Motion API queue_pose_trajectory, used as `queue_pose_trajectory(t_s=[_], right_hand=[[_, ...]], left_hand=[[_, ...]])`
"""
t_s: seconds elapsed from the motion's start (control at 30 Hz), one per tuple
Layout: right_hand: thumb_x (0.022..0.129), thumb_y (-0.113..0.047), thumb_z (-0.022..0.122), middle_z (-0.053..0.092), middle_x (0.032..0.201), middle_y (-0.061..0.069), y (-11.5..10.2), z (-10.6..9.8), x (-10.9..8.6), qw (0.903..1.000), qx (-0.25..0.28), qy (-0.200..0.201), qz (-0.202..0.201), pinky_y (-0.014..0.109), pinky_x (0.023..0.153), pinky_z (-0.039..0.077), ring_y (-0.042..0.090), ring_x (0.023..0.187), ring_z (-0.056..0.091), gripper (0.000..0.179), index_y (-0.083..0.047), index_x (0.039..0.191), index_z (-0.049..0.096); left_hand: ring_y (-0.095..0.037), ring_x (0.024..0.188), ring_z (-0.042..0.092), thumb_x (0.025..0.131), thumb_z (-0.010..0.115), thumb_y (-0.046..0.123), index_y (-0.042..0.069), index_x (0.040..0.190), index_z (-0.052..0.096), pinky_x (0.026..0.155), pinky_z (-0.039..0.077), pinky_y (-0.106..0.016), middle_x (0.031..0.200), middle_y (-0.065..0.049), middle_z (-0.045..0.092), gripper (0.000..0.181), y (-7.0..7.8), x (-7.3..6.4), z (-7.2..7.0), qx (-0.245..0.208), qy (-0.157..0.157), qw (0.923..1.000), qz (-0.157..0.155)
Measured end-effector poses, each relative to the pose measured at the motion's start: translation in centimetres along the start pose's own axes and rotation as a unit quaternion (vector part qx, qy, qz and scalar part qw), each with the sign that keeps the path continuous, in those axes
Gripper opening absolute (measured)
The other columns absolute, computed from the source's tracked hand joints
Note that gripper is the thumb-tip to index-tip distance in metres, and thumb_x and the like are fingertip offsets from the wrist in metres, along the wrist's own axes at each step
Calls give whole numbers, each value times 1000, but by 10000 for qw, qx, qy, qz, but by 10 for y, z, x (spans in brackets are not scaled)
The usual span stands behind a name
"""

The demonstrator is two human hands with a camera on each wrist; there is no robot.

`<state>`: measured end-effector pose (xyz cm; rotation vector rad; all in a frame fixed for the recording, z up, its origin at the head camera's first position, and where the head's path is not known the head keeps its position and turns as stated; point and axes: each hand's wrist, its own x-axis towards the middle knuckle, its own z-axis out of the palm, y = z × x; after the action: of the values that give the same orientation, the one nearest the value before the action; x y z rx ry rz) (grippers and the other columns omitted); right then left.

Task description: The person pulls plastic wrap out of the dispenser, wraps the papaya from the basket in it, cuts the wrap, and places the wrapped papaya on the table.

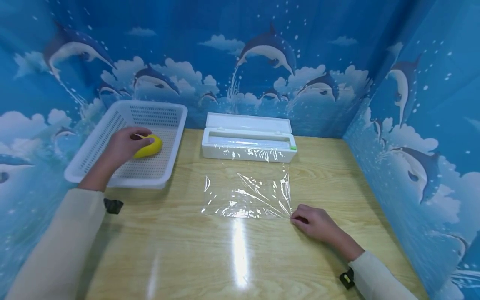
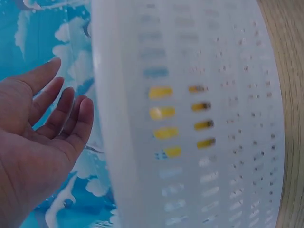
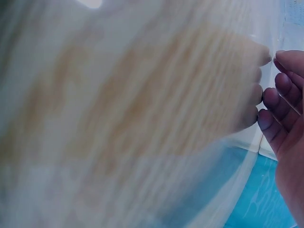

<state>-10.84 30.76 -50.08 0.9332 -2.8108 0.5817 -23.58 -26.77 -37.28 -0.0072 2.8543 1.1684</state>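
Note:
A smooth yellow, mango-shaped thing point(image 1: 151, 146) lies in the white slotted basket point(image 1: 175, 146) at the left. My left hand point(image 1: 127, 143) reaches over it, overlapping it in the head view. In the left wrist view the left hand point(image 2: 47, 118) has loosely bent, spread fingers with nothing between them, and yellow shows through the basket wall point(image 2: 123, 142). A sheet of clear plastic wrap point(image 1: 243, 191) runs from the white dispenser box point(image 1: 247, 152) onto the table. My right hand point(image 1: 315, 221) pinches its near right corner, where creases converge.
The dispenser's lid point(image 1: 249, 122) stands raised at the back, and a small green piece point(image 1: 293, 147) sits at its right end. Blue dolphin-print curtains point(image 1: 187, 41) enclose the glossy wooden table point(image 1: 195, 258) on the back and sides.

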Motion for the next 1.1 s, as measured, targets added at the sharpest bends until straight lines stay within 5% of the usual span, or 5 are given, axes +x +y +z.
queue_pose_trajectory(t_s=[0.27, 0.5, 1.1], right_hand=[[83, -16, 81, 64, 85, -16, 0, 0, 1, 9998, -64, 117, -128, 21, 64, 51, -6, 73, 54, 12, -21, 91, 73], [84, -17, 81, 63, 85, -16, -1, 0, 1, 9999, -71, 82, -108, 21, 64, 51, -6, 72, 53, 12, -21, 91, 73], [84, -15, 80, 63, 85, -16, 0, 0, -1, 9994, 47, 175, -284, 18, 63, 50, -6, 72, 54, 10, -20, 89, 73]], left_hand=[[-42, 126, 46, 101, 56, 49, 8, 149, 46, 103, 46, -60, 146, -24, 48, 64, -17, 20, -6, 27, 90, 9993, -350], [-44, 126, 45, 102, 58, 40, 7, 149, 46, 105, 44, -61, 147, -25, 47, 59, -27, 33, -6, 22, 216, 9991, -352], [-50, 133, 36, 99, 63, 42, 5, 154, 36, 110, 36, -67, 155, -30, 33, 72, -56, 58, -3, 585, -477, 9947, -695]])
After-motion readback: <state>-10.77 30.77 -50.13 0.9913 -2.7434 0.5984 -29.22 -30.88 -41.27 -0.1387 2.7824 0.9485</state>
